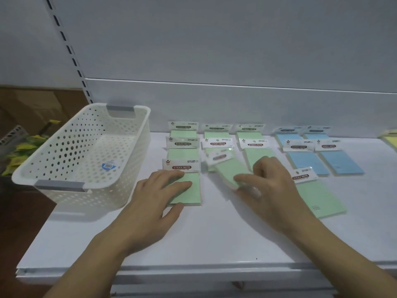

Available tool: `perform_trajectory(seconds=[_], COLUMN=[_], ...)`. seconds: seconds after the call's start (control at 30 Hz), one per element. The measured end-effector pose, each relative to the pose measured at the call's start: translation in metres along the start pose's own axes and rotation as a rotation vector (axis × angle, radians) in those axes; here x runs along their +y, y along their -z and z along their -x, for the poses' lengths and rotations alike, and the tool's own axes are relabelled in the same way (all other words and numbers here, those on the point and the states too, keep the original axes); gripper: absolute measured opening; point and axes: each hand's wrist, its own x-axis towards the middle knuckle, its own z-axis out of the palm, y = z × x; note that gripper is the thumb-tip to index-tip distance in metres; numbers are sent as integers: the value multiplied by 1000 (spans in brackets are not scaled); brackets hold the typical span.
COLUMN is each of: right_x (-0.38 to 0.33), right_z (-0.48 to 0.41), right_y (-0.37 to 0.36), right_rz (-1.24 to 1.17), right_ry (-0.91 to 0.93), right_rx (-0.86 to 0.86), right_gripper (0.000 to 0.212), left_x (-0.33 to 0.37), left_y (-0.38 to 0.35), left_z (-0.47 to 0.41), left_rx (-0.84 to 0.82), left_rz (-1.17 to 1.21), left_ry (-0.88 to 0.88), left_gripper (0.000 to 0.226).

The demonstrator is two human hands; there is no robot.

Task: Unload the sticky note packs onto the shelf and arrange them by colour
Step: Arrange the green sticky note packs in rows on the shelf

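Looking down, my left hand (156, 196) presses flat, fingers straight, on the front green pack (190, 190), while my right hand (266, 181), the nearer one, pinches the tilted green pack (225, 168), its long axis skewed across the shelf's (214, 233) middle column.
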Motion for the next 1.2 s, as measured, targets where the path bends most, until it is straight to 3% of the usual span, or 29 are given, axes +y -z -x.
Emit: perform_trajectory(seconds=[0.13, 0.33, 1.2], right_x=[-2, -3, -5], right_z=[7, 1, 10], right_y=[-8, -6, -17], right_rz=[-94, -195, -216], right_ry=[187, 190, 161], right_rx=[-164, -256, -247], right_gripper=[21, 31, 22], left_x=[0, -3, -3], left_y=[-2, -2, -3], left_z=[4, 1, 2], left_rx=[3, -5, -8], left_rz=[1, -14, -11], left_ry=[-2, -17, -10], left_gripper=[47, 47, 50])
